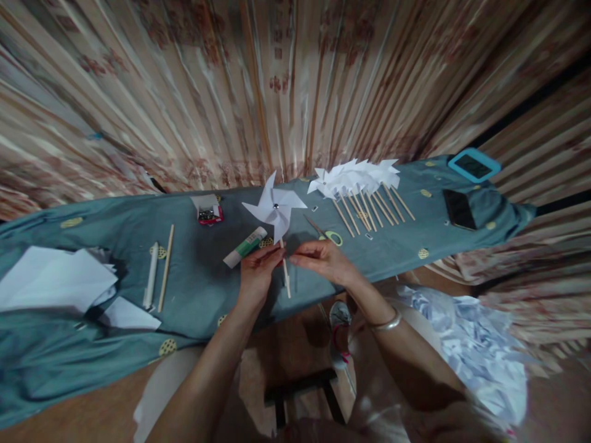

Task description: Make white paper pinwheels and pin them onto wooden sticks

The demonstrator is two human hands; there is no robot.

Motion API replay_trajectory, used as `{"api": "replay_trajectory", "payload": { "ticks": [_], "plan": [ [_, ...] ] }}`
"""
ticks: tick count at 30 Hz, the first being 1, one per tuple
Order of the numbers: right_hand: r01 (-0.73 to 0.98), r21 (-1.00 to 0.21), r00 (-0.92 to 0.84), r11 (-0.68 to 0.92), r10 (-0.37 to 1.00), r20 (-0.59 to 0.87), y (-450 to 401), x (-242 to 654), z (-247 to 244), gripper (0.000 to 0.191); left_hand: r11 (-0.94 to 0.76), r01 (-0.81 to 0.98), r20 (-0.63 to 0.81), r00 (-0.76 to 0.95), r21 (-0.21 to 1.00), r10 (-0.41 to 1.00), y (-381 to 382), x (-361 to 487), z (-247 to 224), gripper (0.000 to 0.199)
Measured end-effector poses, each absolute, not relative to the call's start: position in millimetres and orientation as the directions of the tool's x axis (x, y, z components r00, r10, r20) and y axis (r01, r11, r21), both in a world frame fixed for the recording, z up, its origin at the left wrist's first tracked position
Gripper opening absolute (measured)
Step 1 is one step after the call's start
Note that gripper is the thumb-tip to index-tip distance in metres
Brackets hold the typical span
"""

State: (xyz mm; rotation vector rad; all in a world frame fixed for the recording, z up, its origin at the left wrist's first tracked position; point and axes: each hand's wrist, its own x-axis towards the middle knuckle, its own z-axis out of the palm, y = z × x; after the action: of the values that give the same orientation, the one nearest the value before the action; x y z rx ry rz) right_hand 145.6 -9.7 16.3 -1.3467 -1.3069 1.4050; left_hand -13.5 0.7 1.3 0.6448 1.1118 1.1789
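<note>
A white paper pinwheel [276, 206] with a dark pin at its centre stands over the middle of the cloth-covered table, on a thin wooden stick [287, 280]. My left hand [259, 267] pinches that stick just below the paper blades. Close by on the right, my right hand [323, 259] has its thumb and fingertips pressed together beside the stick; whether anything is between them is too small to tell. A green and white glue stick [245, 247] lies by my left hand. Beyond my right hand rest scissors [333, 237] with yellow-green handles.
Several finished pinwheels [360, 178] lie in a row at the right. A red box of pins [210, 212], a loose stick [166, 267], a white pen-like tube [151, 274] and paper sheets [55, 280] are leftward. A dark phone [459, 209] and blue-framed device [474, 165] sit far right.
</note>
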Motion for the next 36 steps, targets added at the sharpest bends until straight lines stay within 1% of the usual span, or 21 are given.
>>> {"api": "replay_trajectory", "payload": {
  "ticks": [3, 11, 18, 23, 30, 36],
  "plan": [
    [0.214, -0.965, -0.190, -0.150, 0.963, -0.191, -13.6, 142.4, 10.7, 0.040, 0.278, -0.407, -0.315, -0.025, 0.870, 0.949, 4.0, -16.1, 2.0, 0.037],
    [0.264, -0.947, -0.298, -0.182, 0.919, -0.260, -16.3, 129.1, 10.0, 0.049, 0.261, -0.437, -0.312, -0.050, 0.861, 0.949, 6.5, -16.8, 3.1, 0.038],
    [0.312, -0.941, -0.291, -0.135, 0.929, -0.230, -15.0, 124.8, 6.1, 0.040, 0.237, -0.452, -0.293, -0.057, 0.860, 0.954, 7.5, -18.0, 2.7, 0.037],
    [0.396, -0.915, -0.244, -0.075, 0.952, -0.183, -11.5, 129.0, 4.1, 0.035, 0.234, -0.439, -0.261, -0.001, 0.867, 0.965, 5.8, -18.7, 4.0, 0.034],
    [0.585, -0.811, -0.141, 0.003, 0.985, -0.098, -1.5, 145.2, 18.1, 0.024, 0.245, -0.394, -0.261, 0.012, 0.886, 0.965, 3.6, -18.9, 1.7, 0.035],
    [0.787, -0.617, 0.002, 0.004, 1.000, 0.009, 12.2, 170.1, 28.9, 0.024, 0.227, -0.362, -0.237, 0.019, 0.904, 0.971, 2.4, -17.8, -0.4, 0.031]
  ]
}}
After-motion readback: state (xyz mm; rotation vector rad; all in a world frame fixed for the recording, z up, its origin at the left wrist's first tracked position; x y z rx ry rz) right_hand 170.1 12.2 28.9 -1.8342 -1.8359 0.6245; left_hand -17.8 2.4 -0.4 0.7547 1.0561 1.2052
